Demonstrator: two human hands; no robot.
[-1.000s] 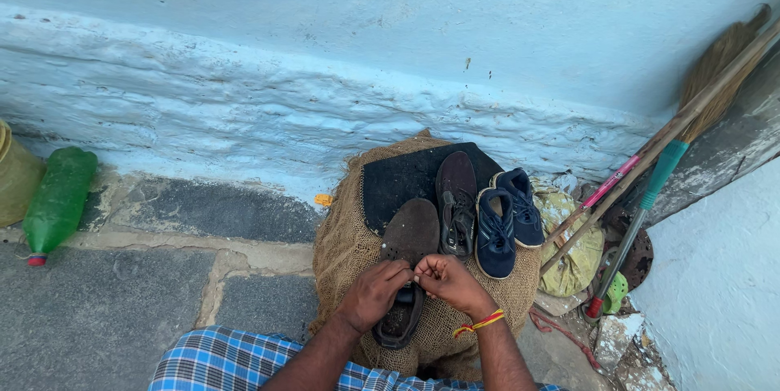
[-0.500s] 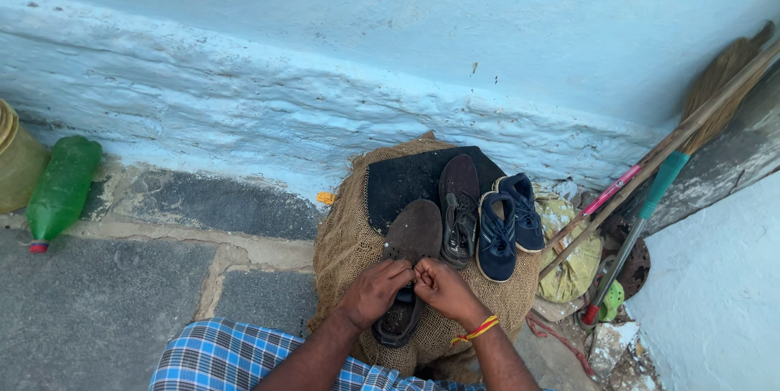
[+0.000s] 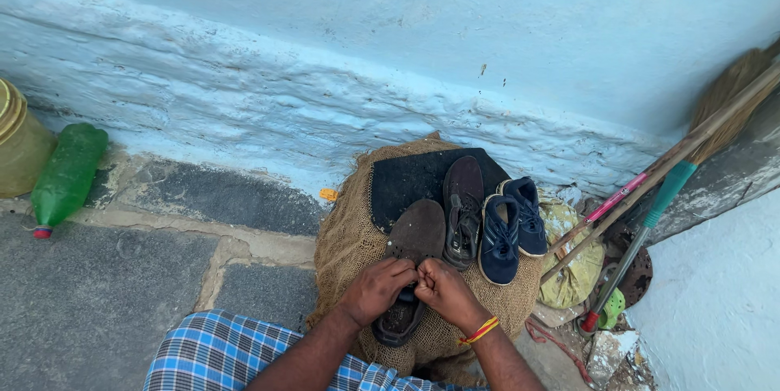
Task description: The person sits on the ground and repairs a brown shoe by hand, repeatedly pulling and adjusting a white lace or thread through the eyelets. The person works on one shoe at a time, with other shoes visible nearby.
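Blue-white checked garment [image 3: 219, 354]; red-yellow wrist thread [image 3: 481, 331].

Coarse burlap sack [image 3: 345, 232], matt worn shoe [image 3: 416, 236], rough painted wall [image 3: 390, 41]

Green bottle [image 3: 68, 173], blue sneakers [image 3: 510, 227], brooms [image 3: 666, 171]

Stone floor [image 3: 97, 310], burlap mound [image 3: 345, 236], green bottle [image 3: 69, 173], brooms [image 3: 691, 143]
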